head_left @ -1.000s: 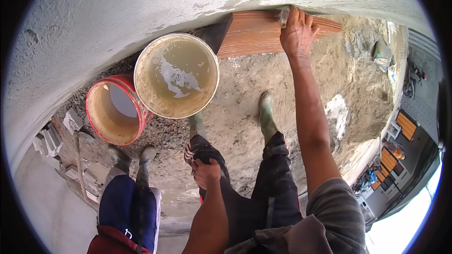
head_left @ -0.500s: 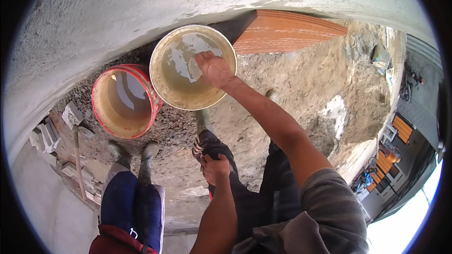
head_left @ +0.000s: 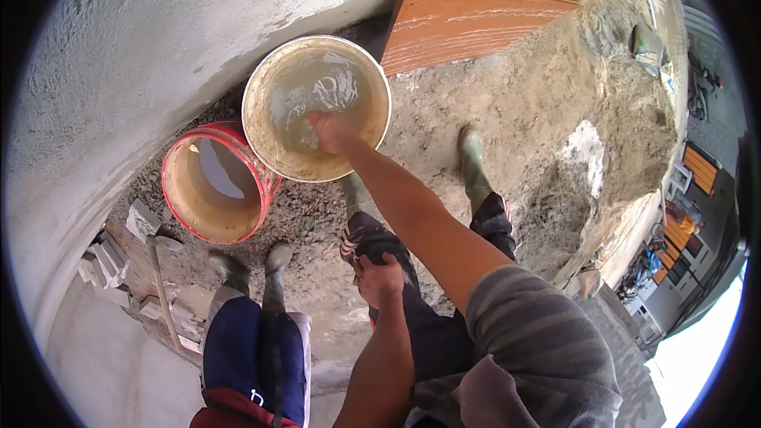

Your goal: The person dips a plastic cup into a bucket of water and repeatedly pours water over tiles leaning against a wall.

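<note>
My right hand reaches down into the pale bucket of cloudy water. Its fingers are closed round a clear cup, which is partly under the surface and hard to make out. My left hand rests on my left knee, its fingers curled over dark cloth or a dark object that I cannot make out. Beside the pale bucket stands a red-rimmed bucket, also with liquid in it.
Terracotta panels lean against the rough plastered wall. A co-worker in blue trousers stands at the left, near a long-handled tool and broken blocks. A bag lies at the far right.
My right hand has moved from the terracotta panels at the wall to the pale bucket and down into its water with the cup. My left hand has stayed on the knee.
</note>
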The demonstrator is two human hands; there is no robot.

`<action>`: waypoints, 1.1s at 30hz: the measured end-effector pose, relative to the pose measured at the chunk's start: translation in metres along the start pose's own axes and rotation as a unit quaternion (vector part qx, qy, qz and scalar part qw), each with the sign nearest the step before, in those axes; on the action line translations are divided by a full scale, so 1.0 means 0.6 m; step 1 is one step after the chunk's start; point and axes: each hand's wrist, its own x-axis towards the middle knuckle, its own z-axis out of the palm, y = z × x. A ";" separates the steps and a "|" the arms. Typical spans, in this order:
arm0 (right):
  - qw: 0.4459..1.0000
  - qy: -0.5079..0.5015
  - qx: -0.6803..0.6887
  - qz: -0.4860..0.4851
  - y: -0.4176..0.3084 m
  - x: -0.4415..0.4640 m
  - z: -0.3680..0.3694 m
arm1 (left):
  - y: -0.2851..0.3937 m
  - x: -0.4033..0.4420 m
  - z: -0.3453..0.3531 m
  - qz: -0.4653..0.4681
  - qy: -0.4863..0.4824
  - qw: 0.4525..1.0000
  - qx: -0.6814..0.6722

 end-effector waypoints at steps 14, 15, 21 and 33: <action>0.882 0.310 0.350 -0.054 0.115 -0.274 -0.550 | 0.059 -0.041 0.011 -0.017 0.006 1.000 0.014; 0.880 0.348 0.324 -0.020 0.166 -0.288 -0.597 | 0.063 -0.042 0.019 -0.018 0.008 1.000 0.016; 0.828 0.558 0.047 0.036 0.415 -0.364 -0.845 | 0.102 -0.063 0.028 -0.035 0.013 0.998 0.049; 0.830 0.532 -0.101 0.136 0.576 -0.335 -1.011 | 0.156 -0.067 0.054 -0.049 0.032 0.989 0.136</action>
